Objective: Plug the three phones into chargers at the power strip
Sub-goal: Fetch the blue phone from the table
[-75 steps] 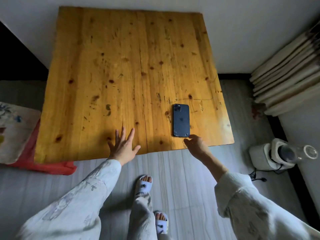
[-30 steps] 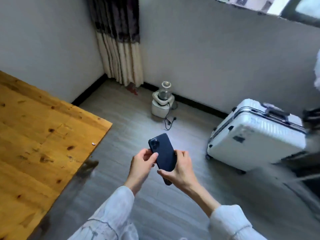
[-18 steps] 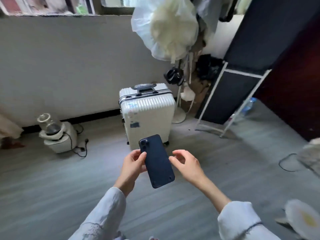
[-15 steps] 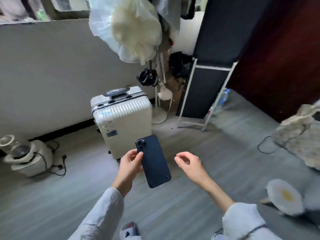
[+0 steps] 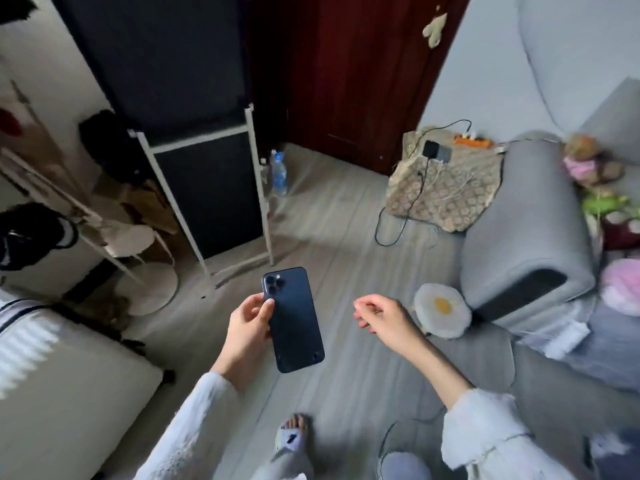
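While the dark phone (image 5: 294,318) is pinched at its left edge by the left hand (image 5: 247,327), the right hand (image 5: 384,318) is held loosely curled, empty, right of it | since a second ago, right-hand grip released, view swung to orange power strip (image 5: 472,140) far beyond phone: carry underway | counted: one phone carried, two more (image 5: 437,151) apparently lying by strip, unclear.

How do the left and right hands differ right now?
The left hand grips the dark blue phone by its edge, camera end up; the right hand holds nothing. The left hand's thumb presses on the phone's back; the right hand's fingers hang loosely curled. Both are raised over the grey floor, in white sleeves.
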`<state>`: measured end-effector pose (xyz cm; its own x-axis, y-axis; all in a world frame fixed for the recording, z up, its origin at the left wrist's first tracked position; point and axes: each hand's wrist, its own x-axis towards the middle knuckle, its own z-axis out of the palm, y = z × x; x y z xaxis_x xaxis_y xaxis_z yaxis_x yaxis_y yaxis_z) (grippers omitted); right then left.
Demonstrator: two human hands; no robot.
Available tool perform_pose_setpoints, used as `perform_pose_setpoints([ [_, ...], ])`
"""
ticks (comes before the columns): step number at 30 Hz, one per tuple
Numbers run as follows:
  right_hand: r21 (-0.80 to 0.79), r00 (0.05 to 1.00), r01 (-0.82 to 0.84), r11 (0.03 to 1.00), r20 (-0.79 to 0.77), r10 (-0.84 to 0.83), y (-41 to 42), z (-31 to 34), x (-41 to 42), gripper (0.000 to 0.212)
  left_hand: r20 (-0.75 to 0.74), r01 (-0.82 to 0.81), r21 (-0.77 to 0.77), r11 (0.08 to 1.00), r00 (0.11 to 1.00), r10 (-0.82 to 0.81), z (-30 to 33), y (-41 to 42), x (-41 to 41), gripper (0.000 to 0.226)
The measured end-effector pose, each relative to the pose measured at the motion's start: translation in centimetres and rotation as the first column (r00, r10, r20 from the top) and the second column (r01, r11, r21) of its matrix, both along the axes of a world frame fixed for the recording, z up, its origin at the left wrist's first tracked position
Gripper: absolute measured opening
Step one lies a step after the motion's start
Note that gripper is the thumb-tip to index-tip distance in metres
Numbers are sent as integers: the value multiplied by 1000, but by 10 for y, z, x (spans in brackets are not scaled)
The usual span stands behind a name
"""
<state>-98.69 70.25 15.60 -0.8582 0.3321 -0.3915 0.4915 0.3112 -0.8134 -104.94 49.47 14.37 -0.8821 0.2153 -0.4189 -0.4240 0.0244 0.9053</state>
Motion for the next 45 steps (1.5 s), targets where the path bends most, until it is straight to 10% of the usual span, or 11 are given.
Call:
perform_pose_setpoints([
  [12, -91, 927, 375, 923, 17, -375, 193, -24, -91, 22, 42, 354, -94, 931, 935, -351, -7, 216, -158, 21],
  [45, -52, 856, 484, 874, 236, -460, 799, -63, -456, 17, 181, 379, -218, 899, 921, -344, -75, 833, -562, 19],
])
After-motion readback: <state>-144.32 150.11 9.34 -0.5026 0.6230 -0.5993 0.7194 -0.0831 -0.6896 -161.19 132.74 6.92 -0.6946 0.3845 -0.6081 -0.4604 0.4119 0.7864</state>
